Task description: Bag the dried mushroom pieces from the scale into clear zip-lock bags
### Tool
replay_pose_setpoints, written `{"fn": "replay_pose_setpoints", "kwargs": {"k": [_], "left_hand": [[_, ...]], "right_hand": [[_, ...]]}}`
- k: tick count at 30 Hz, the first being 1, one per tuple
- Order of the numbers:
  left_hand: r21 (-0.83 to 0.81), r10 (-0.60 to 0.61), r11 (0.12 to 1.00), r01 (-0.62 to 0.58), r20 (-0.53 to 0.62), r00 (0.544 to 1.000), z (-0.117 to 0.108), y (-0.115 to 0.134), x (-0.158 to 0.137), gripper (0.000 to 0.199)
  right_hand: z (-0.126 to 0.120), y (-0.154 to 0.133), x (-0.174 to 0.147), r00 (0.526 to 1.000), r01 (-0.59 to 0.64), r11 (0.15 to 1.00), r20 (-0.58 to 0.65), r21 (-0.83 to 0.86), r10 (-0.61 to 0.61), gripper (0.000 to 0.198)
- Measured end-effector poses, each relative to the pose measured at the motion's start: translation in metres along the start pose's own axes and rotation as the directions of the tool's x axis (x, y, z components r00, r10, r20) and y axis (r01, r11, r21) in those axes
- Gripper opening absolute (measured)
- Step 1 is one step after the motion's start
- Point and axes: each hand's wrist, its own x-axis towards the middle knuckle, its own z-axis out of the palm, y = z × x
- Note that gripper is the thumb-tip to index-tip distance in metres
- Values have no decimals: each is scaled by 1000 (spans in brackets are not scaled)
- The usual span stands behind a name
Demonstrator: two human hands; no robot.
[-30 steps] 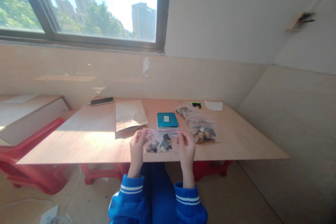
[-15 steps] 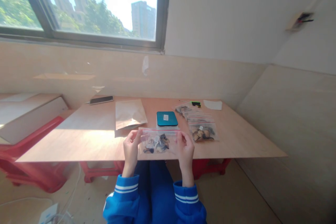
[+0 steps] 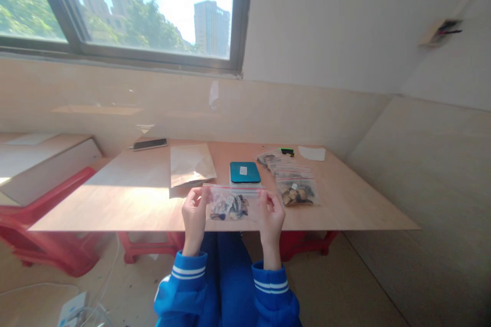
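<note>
- Zip bag (image 3: 232, 204), clear with a red seal strip along its top, is held up just above the near edge of the table (image 3: 126, 204), in front of the person's lap.
- Its left top corner is pinched by the left hand (image 3: 194, 214) and its right top corner by the right hand (image 3: 271, 215); both hands are closed on the bag, with the film stretched between them.
- Small dark and pale pieces are seen gathered in the lower middle of the bag; what they are cannot be told.
- Whether the seal strip is pressed shut along its whole length cannot be told; if a gap is left, pieces could be spilled onto the lap or floor when the bag is tilted.
- A slip is judged possible, since only the corners are held and the weight hangs in the middle.
- The thin film could be torn if the corners are pulled apart too hard.
- A row of filled bags (image 3: 293, 184) and a teal scale (image 3: 245, 171) lie just behind; they could be knocked if the bag is swung forward.
</note>
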Motion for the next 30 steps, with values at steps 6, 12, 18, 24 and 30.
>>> {"fn": "replay_pose_setpoints", "kwargs": {"k": [6,12,18,24,30], "left_hand": [[-332,-114,935,124,51,992,22,0,-5,36],[-352,-74,928,124,152,986,21,-1,-6,26],[-232,-112,959,164,222,969,7,-7,2,26],[-244,-178,939,241,253,951,0,-5,3,26],[-253,-168,942,219,207,964,1,6,-1,23]], "right_hand": [[12,2,-1,993,-110,981,50,161,103,37],[12,5,0,979,-181,965,126,189,159,35],[6,4,1,978,-188,966,124,175,168,35],[7,-1,0,983,-163,977,103,137,150,33],[6,-6,-1,985,-169,970,63,177,160,32]]}}
